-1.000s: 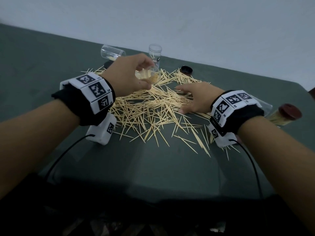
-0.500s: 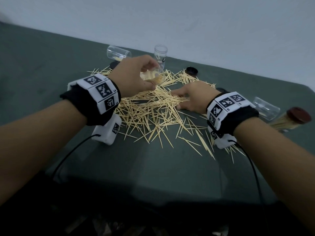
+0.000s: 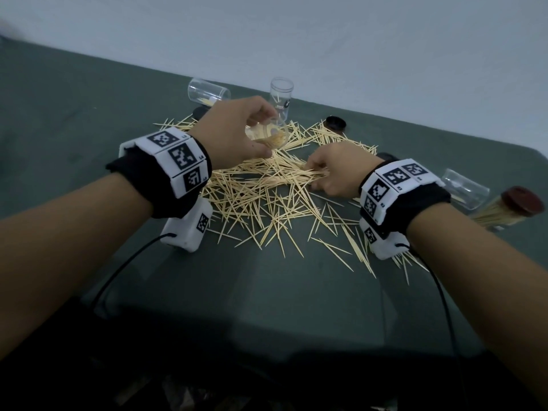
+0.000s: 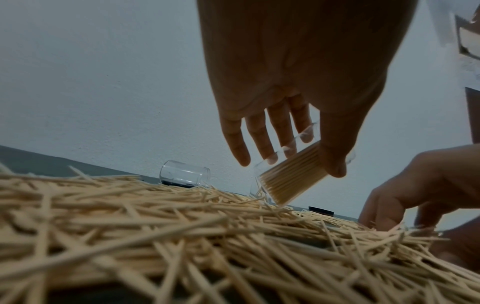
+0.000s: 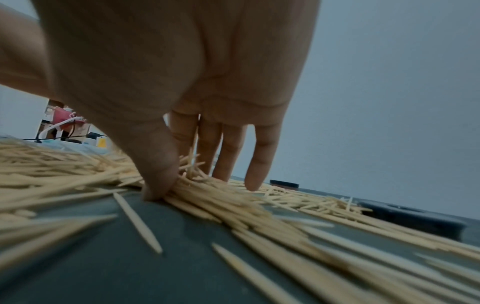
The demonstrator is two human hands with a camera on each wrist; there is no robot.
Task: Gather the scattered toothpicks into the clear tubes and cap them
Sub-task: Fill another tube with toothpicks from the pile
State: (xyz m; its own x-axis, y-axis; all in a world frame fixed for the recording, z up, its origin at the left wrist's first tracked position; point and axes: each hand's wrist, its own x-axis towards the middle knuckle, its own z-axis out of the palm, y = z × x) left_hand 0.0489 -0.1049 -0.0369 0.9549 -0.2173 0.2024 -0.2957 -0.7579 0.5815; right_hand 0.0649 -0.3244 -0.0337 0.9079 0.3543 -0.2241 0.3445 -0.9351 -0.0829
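Toothpicks lie scattered on desk; one tube part-filled.
Left hand grips tube tilted, mouth toward right hand, probably to ease loading; right hand's grip narrow, pinching a bundle against desk.

pale tan toothpicks; dark green table; black-white checkered wristbands.

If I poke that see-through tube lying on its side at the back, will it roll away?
Probably, yes. The tube is round and lies on its side on the flat table, so a sideways poke should roll it. It looks nearly empty, so likely light. The toothpicks nearby might stop it.
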